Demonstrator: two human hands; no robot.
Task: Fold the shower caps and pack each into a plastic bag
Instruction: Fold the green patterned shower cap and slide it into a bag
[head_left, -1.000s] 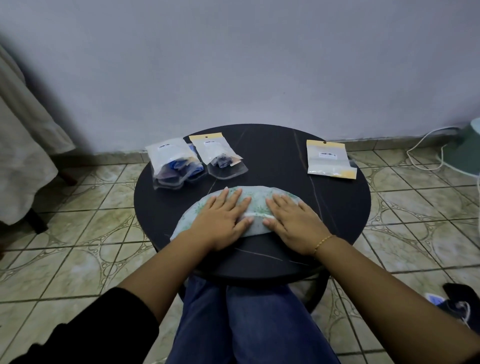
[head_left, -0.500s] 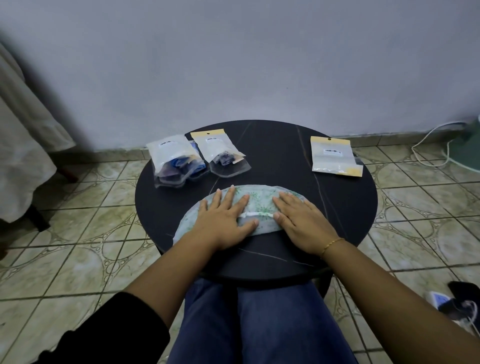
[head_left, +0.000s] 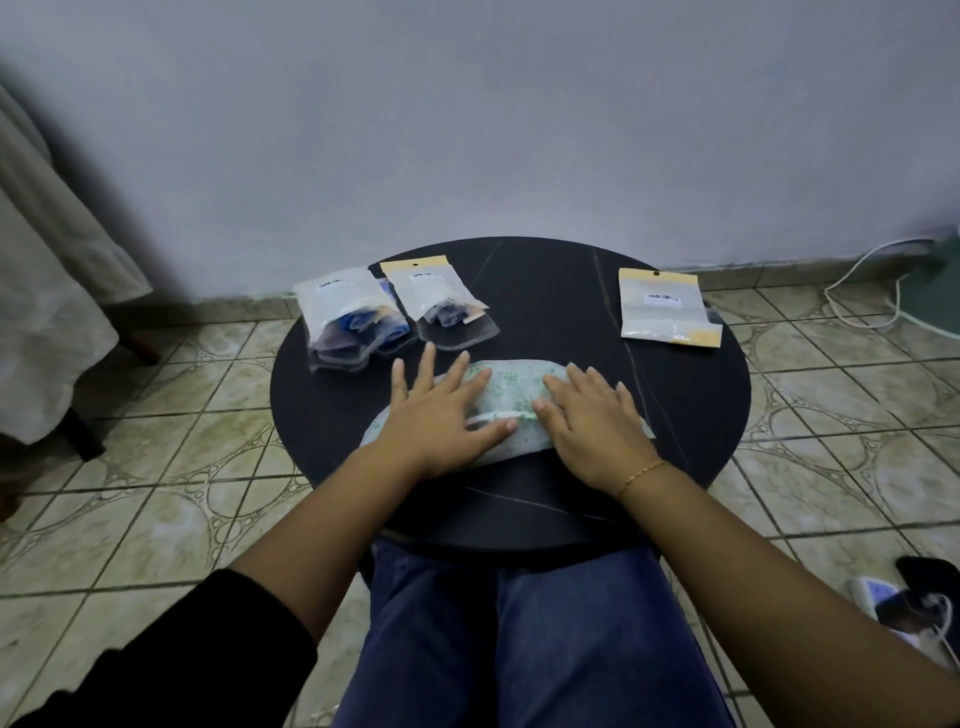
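Note:
A white shower cap (head_left: 511, 389) with a green print lies folded in a half-moon on the round black table (head_left: 691, 400). My left hand (head_left: 441, 415) presses flat on its left half, fingers spread and straight. My right hand (head_left: 592, 421) presses flat on its right half. Both hands cover much of the cap. At the back left lie two plastic bags (head_left: 343, 312) (head_left: 436, 296) that hold dark blue caps. An empty-looking plastic bag (head_left: 665, 306) with a yellow header lies at the back right.
The table stands close to a grey wall over a tiled floor. A white cloth (head_left: 47, 270) hangs at the left. A white cable (head_left: 857, 280) and a green object lie at the right. My knees in blue jeans are under the table's near edge.
My hands have slid apart along the cap: the left hand moved left with its fingers spread wider, the right hand moved right. The cap's middle shows more.

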